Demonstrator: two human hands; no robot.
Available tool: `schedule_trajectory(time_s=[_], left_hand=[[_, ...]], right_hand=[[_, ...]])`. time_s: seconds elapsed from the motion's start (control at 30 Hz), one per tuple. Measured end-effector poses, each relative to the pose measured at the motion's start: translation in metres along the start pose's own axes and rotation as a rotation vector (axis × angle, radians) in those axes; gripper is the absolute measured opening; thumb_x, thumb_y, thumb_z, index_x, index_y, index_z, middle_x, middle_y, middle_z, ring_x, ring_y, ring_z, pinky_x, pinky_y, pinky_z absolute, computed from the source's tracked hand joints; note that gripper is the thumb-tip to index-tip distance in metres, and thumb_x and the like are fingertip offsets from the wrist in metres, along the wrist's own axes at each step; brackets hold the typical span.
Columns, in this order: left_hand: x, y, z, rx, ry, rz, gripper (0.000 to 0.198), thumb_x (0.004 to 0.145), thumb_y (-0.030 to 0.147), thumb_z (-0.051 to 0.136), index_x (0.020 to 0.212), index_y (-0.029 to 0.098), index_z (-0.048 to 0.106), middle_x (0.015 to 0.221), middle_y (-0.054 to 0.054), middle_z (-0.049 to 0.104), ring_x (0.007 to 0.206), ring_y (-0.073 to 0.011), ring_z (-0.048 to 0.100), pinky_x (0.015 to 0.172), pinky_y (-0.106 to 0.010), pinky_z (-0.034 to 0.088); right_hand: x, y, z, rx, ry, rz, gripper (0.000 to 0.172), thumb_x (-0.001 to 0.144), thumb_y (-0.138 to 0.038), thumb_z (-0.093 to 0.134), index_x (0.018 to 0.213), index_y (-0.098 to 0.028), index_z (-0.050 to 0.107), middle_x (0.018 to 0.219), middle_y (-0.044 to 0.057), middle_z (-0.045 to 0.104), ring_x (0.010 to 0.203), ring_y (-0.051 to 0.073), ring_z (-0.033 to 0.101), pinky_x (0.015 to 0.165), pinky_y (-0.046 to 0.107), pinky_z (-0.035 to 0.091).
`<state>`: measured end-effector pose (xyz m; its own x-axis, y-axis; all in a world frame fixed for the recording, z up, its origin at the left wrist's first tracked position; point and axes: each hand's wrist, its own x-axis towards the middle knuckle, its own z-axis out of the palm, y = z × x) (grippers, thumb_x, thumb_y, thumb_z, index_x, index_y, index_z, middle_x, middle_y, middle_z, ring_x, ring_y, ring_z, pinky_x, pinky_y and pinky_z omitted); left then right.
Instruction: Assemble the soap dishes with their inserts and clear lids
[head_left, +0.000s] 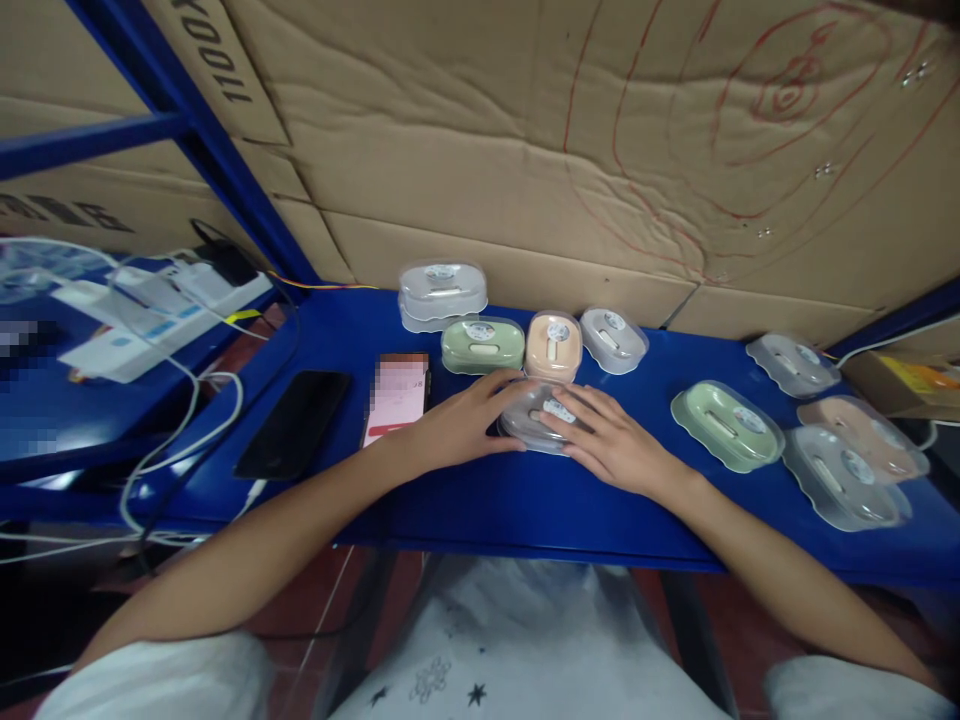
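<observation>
A pale shirt (pixel 517 650) fronts the blue table (pixel 600 525). The left hand (pixel 472 418) curls its fingers around a grey case (pixel 523 404); the right hand (pixel 619 440) rests spread fingers on it.

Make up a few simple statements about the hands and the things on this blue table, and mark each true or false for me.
1. The left hand and right hand touch the same grey case. True.
2. The black phone lies to the right of the lit phone. False: the black phone lies to its left.
3. Curved red lines mark the cardboard behind the table. True.
4. Only one green case is on the table. False: there are two, one beyond the left hand, another at the right.
</observation>
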<state>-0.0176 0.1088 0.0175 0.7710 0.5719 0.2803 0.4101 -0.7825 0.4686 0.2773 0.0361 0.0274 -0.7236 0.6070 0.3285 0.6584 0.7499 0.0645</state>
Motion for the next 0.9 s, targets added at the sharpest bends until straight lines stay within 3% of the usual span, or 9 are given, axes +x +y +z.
schedule_trajectory(time_s=[0.17, 0.3, 0.37, 0.47, 0.53, 0.6, 0.73, 0.9], left_hand=[[0.000, 0.000, -0.002, -0.014, -0.018, 0.008, 0.077, 0.098, 0.046, 0.076, 0.163, 0.034, 0.039, 0.162, -0.014, 0.046, 0.150, -0.0330, 0.051, 0.125, -0.051, 0.044], [0.002, 0.002, -0.014, -0.026, -0.030, 0.012, 0.077, 0.097, 0.055, 0.075, 0.162, 0.033, 0.041, 0.161, -0.013, 0.050, 0.147, -0.0332, 0.055, 0.122, -0.051, 0.047], [0.004, 0.000, -0.023, 0.005, 0.060, 0.020, 0.059, 0.104, 0.051, 0.065, 0.157, 0.030, 0.048, 0.154, -0.012, 0.057, 0.143, -0.0308, 0.058, 0.121, -0.050, 0.048], [0.009, -0.013, -0.037, 0.182, 0.253, -0.038, 0.037, 0.108, 0.035, 0.055, 0.143, 0.023, 0.060, 0.146, -0.014, 0.063, 0.140, -0.0309, 0.059, 0.122, -0.052, 0.045], [0.011, -0.027, -0.044, 0.328, 0.294, -0.129, 0.040, 0.103, 0.031, 0.060, 0.142, 0.021, 0.061, 0.152, -0.016, 0.059, 0.143, -0.0356, 0.055, 0.121, -0.057, 0.044], [0.012, -0.041, -0.046, 0.386, 0.264, -0.224, 0.049, 0.098, 0.030, 0.066, 0.145, 0.021, 0.059, 0.156, -0.016, 0.056, 0.143, -0.0371, 0.055, 0.119, -0.058, 0.046], [0.011, -0.052, -0.047, 0.330, 0.248, -0.266, 0.045, 0.097, 0.036, 0.071, 0.139, 0.022, 0.064, 0.145, -0.013, 0.065, 0.136, -0.0328, 0.060, 0.115, -0.052, 0.051], [0.014, -0.048, -0.040, 0.189, 0.333, -0.248, 0.029, 0.103, 0.042, 0.064, 0.121, 0.020, 0.070, 0.124, -0.010, 0.071, 0.113, -0.0265, 0.070, 0.103, -0.043, 0.059]], right_hand=[[0.002, -0.006, -0.003, 0.013, -0.017, 0.026, 0.051, 0.111, -0.034, 0.051, 0.161, -0.027, 0.050, 0.167, 0.013, 0.048, 0.159, 0.032, 0.039, 0.126, 0.059, 0.039], [0.000, 0.003, -0.007, 0.146, 0.038, 0.039, 0.055, 0.113, -0.040, 0.043, 0.167, -0.030, 0.039, 0.166, 0.009, 0.051, 0.156, 0.027, 0.044, 0.123, 0.055, 0.043], [0.001, 0.015, -0.010, 0.136, 0.098, 0.149, 0.053, 0.114, -0.038, 0.037, 0.166, -0.029, 0.040, 0.160, 0.007, 0.057, 0.152, 0.025, 0.049, 0.122, 0.052, 0.044], [0.007, 0.046, -0.012, -0.037, 0.154, 0.457, 0.051, 0.113, -0.040, 0.033, 0.158, -0.023, 0.052, 0.158, 0.013, 0.058, 0.149, 0.032, 0.051, 0.118, 0.055, 0.044], [0.011, 0.070, -0.010, -0.141, 0.132, 0.643, 0.057, 0.111, -0.049, 0.035, 0.155, -0.017, 0.053, 0.162, 0.019, 0.053, 0.147, 0.039, 0.050, 0.115, 0.059, 0.045], [0.012, 0.090, -0.007, -0.174, 0.091, 0.772, 0.067, 0.107, -0.060, 0.040, 0.153, -0.013, 0.053, 0.157, 0.025, 0.055, 0.140, 0.044, 0.055, 0.109, 0.061, 0.048], [0.003, 0.107, -0.005, -0.180, 0.050, 0.876, 0.073, 0.102, -0.072, 0.043, 0.143, -0.015, 0.061, 0.136, 0.025, 0.069, 0.114, 0.043, 0.069, 0.095, 0.057, 0.055], [-0.013, 0.103, -0.008, -0.219, 0.106, 0.906, 0.068, 0.108, -0.064, 0.030, 0.145, -0.015, 0.059, 0.117, 0.022, 0.077, 0.099, 0.040, 0.073, 0.090, 0.055, 0.054]])
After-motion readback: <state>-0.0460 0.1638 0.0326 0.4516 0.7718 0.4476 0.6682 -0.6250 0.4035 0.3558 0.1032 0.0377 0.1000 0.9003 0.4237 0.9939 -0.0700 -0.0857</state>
